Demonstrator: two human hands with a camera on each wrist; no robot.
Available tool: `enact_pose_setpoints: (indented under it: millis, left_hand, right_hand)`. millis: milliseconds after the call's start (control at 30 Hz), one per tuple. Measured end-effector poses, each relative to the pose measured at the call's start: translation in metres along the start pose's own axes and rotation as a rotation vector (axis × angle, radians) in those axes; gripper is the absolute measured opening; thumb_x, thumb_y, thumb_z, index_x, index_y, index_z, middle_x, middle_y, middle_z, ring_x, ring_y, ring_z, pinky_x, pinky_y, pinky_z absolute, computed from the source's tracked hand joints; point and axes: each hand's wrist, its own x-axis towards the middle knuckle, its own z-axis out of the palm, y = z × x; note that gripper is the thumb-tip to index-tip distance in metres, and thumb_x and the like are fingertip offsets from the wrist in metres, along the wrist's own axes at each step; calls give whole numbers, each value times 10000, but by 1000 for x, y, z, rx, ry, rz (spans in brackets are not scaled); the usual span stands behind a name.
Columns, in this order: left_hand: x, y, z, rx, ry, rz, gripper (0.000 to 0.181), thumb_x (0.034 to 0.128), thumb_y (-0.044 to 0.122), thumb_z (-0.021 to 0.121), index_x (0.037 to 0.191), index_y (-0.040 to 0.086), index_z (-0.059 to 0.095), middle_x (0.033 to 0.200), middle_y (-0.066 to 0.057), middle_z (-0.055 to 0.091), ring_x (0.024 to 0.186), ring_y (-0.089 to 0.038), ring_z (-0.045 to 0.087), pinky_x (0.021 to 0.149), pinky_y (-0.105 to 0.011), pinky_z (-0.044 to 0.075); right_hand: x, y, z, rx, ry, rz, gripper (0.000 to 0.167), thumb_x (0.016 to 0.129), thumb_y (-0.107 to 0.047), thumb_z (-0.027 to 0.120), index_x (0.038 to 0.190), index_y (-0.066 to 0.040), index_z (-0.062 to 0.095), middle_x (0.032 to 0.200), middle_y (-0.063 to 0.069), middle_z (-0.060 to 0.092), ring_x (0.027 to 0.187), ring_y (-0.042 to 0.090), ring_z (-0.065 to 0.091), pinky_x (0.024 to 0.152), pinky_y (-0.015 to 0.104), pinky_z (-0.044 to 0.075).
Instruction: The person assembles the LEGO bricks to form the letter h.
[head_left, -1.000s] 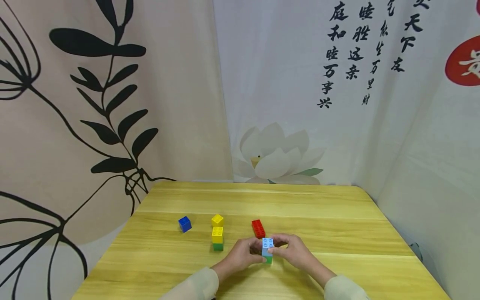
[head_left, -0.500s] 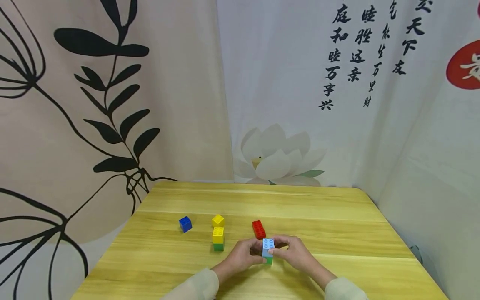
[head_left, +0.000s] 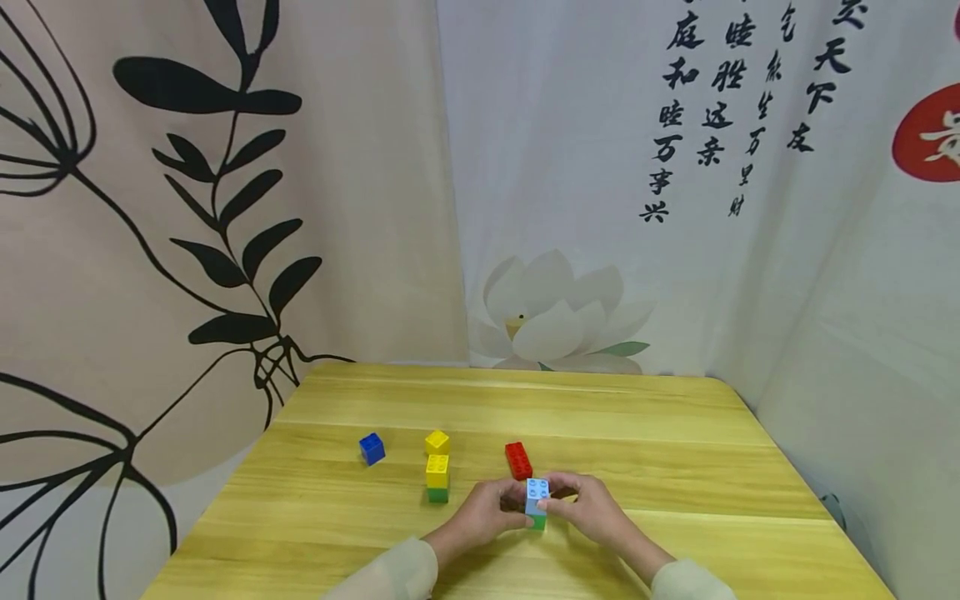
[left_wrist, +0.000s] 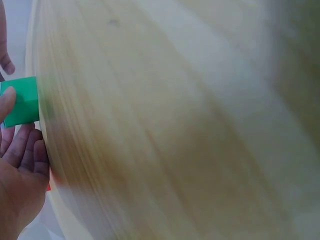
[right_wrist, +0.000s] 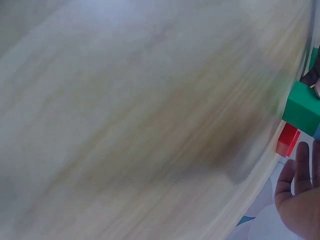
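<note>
In the head view, a light blue building block [head_left: 537, 493] sits on top of a green building block [head_left: 537, 522], making a small upright stack. My left hand [head_left: 483, 510] pinches the green block from the left; in the left wrist view the thumb lies across its green side [left_wrist: 25, 102]. From the right, my right hand [head_left: 591, 505] grips the light blue block, its thumb on the front face. Just behind the stack lies a red block [head_left: 518, 460]. The right wrist view catches the green block [right_wrist: 302, 107] at its edge, with the red block [right_wrist: 288, 140] beside it.
A yellow block on a green one forms another stack [head_left: 437, 477] left of the hands. Behind it is a single yellow block [head_left: 437, 442], and farther left a dark blue block [head_left: 372, 448]. The wooden table [head_left: 600, 408] ends at a printed curtain [head_left: 375, 208].
The head view has shifted very slightly. Both hands keep their hold on the light blue and green stack, and the other blocks stay where they were.
</note>
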Motion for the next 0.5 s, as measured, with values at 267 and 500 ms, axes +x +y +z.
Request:
enact_pose_setpoints:
  millis: [267,500]
  left_hand:
    - [0,1,1,-2,1,3,251,822,96,814,1039,90,690,953,64,683,907,-158,650,781,-229,518]
    - [0,2,-2,25,-9,-2,276,820,101,817,1066,92,691,966,80,678,911,-150,641,787,-228,514]
  right_hand:
    - [-2,-1,-3,-25,27,43,523,933,-386,692,1319,-42,610,1119,25,673,1021,221,598,805,417,524]
    - [4,2,-12,-41,144,102,482,971,-414,629,1297,-59,632,1127,10,673,1055,217,610,860,430,529]
